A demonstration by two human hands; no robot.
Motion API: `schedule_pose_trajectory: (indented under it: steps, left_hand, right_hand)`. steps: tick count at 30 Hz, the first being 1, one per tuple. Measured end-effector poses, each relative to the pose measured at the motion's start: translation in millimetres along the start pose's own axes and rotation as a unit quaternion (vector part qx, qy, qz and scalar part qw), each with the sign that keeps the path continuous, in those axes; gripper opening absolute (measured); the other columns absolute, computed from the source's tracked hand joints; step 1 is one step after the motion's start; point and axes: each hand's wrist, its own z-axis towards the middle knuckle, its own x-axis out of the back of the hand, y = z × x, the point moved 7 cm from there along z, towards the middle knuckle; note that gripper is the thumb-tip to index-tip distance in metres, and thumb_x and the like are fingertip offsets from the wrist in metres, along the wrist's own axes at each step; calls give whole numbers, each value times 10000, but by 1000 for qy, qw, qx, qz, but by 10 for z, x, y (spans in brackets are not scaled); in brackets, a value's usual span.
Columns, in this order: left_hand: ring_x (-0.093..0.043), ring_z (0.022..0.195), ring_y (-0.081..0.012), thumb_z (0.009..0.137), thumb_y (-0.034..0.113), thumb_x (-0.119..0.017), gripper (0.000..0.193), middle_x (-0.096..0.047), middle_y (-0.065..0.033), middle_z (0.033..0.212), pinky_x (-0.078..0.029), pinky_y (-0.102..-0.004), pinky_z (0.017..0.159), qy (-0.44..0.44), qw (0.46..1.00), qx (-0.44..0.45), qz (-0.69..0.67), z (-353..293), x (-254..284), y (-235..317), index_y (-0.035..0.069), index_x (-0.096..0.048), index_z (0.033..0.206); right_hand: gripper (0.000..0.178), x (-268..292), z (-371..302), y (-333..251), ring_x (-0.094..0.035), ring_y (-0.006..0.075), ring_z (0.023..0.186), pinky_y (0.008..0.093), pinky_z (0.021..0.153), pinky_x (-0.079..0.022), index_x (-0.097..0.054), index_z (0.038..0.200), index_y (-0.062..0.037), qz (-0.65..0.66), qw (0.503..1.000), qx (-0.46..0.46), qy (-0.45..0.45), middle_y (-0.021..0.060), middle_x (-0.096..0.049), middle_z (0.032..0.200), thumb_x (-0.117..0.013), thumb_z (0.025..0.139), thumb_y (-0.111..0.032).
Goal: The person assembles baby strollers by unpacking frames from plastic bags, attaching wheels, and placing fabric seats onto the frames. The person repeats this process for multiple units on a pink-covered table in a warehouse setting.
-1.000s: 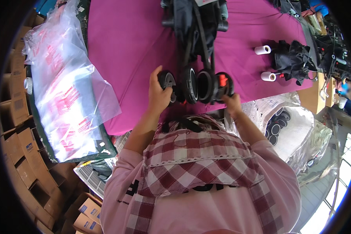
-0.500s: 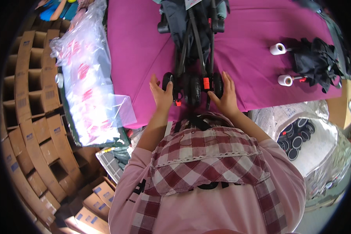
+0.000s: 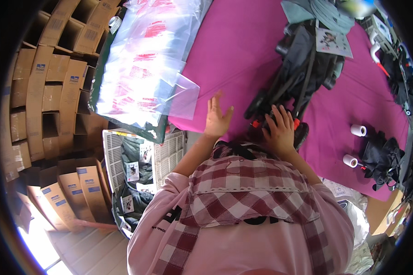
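Observation:
A folded dark stroller [image 3: 293, 75] with black wheels and red-orange clips lies on the magenta cloth [image 3: 236, 50], its wheel end toward me. My right hand [image 3: 281, 132] rests on that wheel end, fingers spread and lying over it. What is under the palm is hidden. To the left of the stroller, my left hand [image 3: 217, 120] is held open, fingers apart, with nothing in it. It is nearest to the corner of a stack of clear plastic bags [image 3: 144, 68] with red print. A printed card [image 3: 333, 42] hangs on the stroller's upper part.
Brown cardboard boxes [image 3: 57, 68] are stacked at the left. A white crate [image 3: 167, 158] with dark folded goods and cards stands below the bags. Two white rolls [image 3: 358, 130] and a black fabric bundle [image 3: 382, 158] lie on the right.
The view has swung left, so everything appears farther right. My left hand has come away from the wheels toward the bags. My right hand has moved from the wheels' side to on top.

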Motion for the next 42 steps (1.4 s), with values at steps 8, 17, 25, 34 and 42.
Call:
schedule_pose_trajectory:
  steps: [8,17,25,34,42]
  left_hand:
    - [-284,1383,-503,798,140,-768,852,-266,-350,1484,-337,-518,1117,131,986,39,96,857,1525,-1498,61,-300,1505]
    - [-135,1493,-352,879,381,-649,743,-188,-118,1616,-57,-636,1168,-34,957,128,258,595,1137,-2231,206,-321,1522]
    - [-612,787,-405,930,126,-561,124,-647,-202,843,-468,-450,712,179,963,191,-58,637,1855,-2220,14,-599,968]
    - [-386,1326,-381,897,238,-621,532,-395,-154,1466,-304,-550,1073,-23,613,721,321,-2847,3165,-2837,139,-462,1395]
    - [-330,1364,-427,844,154,-750,759,-356,-252,1468,-289,-484,1131,194,968,124,103,621,2157,-2021,-11,-337,1458]
  right_hand:
    - [450,17,131,-8,-395,371,1360,501,1114,-325,-633,1192,-96,-76,989,-128,-2,121,-476,1430,-747,766,-189]
    - [246,237,1076,-851,-636,340,978,407,862,-510,-663,1029,-36,19,992,-100,81,143,-674,1017,-677,787,8]
    - [129,-272,2079,-1326,-668,306,823,359,716,-534,-676,941,-21,276,961,-13,13,137,-690,902,-645,829,35]
    - [126,-937,2008,-1289,-655,323,822,390,725,-520,-662,958,-39,402,914,30,-42,121,-684,874,-646,837,-6]
    - [108,-313,1568,-1005,-649,297,788,369,675,-511,-682,942,-26,326,944,-37,-27,125,-673,859,-633,847,-10]
